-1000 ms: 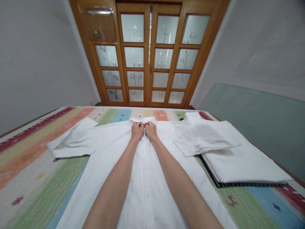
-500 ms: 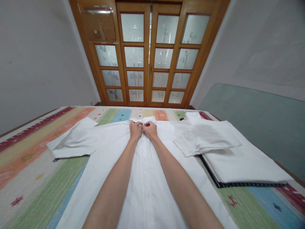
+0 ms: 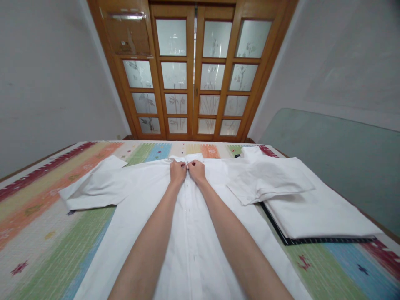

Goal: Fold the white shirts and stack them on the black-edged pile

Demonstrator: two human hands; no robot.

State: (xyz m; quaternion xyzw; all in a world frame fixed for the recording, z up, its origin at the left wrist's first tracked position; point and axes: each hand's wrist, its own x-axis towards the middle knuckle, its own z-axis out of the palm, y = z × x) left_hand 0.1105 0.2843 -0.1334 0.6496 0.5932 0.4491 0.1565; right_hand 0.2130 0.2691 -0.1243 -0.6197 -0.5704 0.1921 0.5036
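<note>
A white button-up shirt (image 3: 146, 187) lies spread out front side up, its collar at the far end and its sleeves out to both sides. Just below the collar, my left hand (image 3: 178, 170) is closed in a pinch on the shirt's front opening. Close beside it, my right hand (image 3: 196, 170) pinches the other side of the same placket, with curled fingers. The fingertips of both hands nearly meet; whatever button lies between them is too small to make out. Down the middle below my hands runs the button placket (image 3: 188, 225).
Under the shirt is a colourful striped cloth (image 3: 40, 233). At the right, a folded white cloth (image 3: 318, 212) lies on something dark-edged, partly under the right sleeve. A pale green panel (image 3: 331, 158) leans along the right wall. Wooden glass-paned doors (image 3: 195, 75) stand beyond the far edge.
The fingers of my right hand have curled in more tightly at the placket. Both hands stay at nearly the same spot below the collar; the view has shifted slightly.
</note>
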